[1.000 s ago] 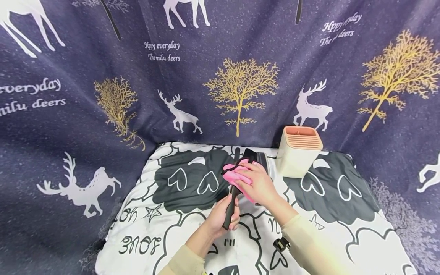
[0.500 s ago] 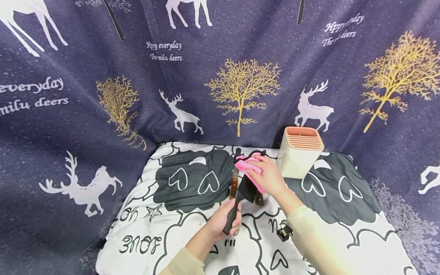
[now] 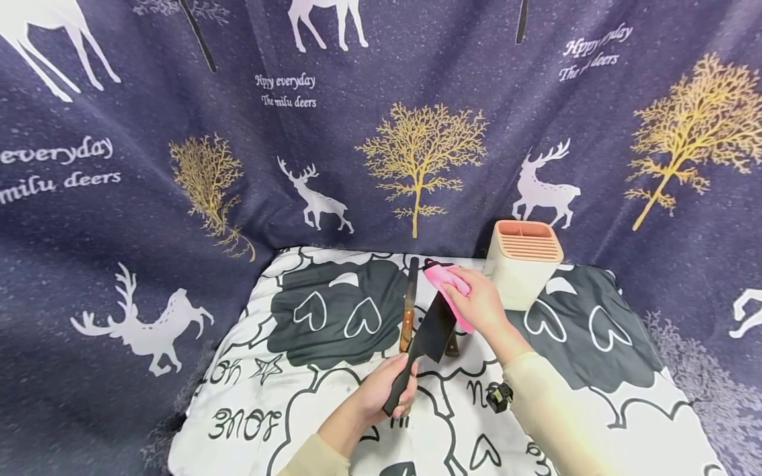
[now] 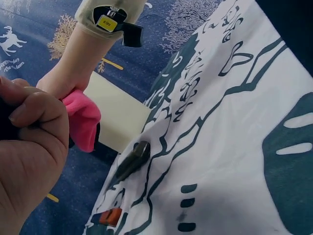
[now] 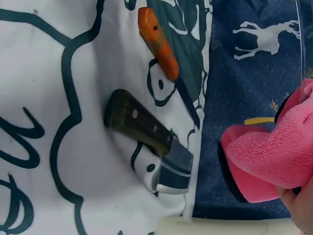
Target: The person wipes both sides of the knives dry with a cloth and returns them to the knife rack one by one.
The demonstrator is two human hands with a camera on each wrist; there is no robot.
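My left hand (image 3: 381, 393) grips the dark handle of a black-bladed cleaver (image 3: 433, 330), held aslant with its blade pointing away to the upper right. In my right hand (image 3: 483, 303) a pink cloth (image 3: 449, 283) with a dark edging is pinched over the far end of that blade. Most of the near blade face shows bare. Beneath lie two knives. One is slim, with an orange-brown wooden handle (image 5: 157, 44); the other has a dark riveted handle (image 5: 139, 120) and a broad blade, which the cleaver and cloth largely hide in the head view.
A cream knife block (image 3: 516, 281) with an orange slotted top stands at the back right, close beyond my right hand. The white cartoon-print cloth (image 3: 250, 396) covers the work surface. A dark blue printed curtain (image 3: 357, 132) hangs behind it.
My right hand and the pink cloth have shifted right along the cleaver, uncovering its black blade. The left hand keeps its grip, dipping slightly nearer. The orange-brown handle has come into view.
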